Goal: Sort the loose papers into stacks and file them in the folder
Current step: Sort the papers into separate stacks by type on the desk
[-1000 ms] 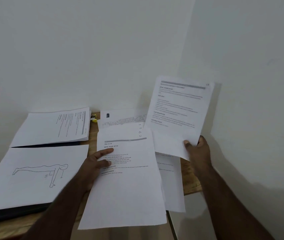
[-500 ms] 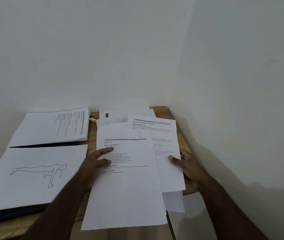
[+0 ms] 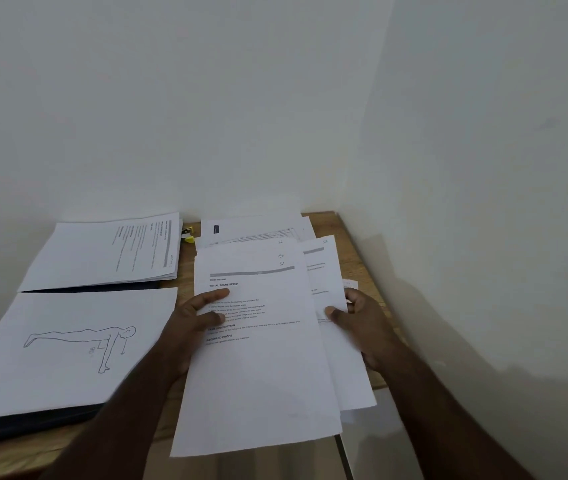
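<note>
white printed sheets on a wooden counter [image 3: 355,244] set into a wall corner; sorting step in hand, filing not yet begun. item one: fanned text stack [image 3: 258,358], near the counter's right edge, overhanging its front edge, pages askew and stepped to the right. left hand [image 3: 196,320] rests on the top page, thumb and forefinger laid over the print, pinning the stack's left side. right hand [image 3: 362,323] pinches the right margin of an under sheet [image 3: 324,271], thumb on top, fingers curled beneath. item two: drawing sheet [image 3: 68,341], figure in outline, at the front left, lying on a dark folder [image 3: 29,424] whose edge shows below it. item three: second text stack [image 3: 109,251], back left, turned sideways. further sheets [image 3: 258,226] at the back edge; small yellow object [image 3: 189,237] between the back stacks, kind unclear. judged next: square the fanned pages or draw one out for its proper stack; loose paper slides readily, so the overhang wants a steady hold.
</note>
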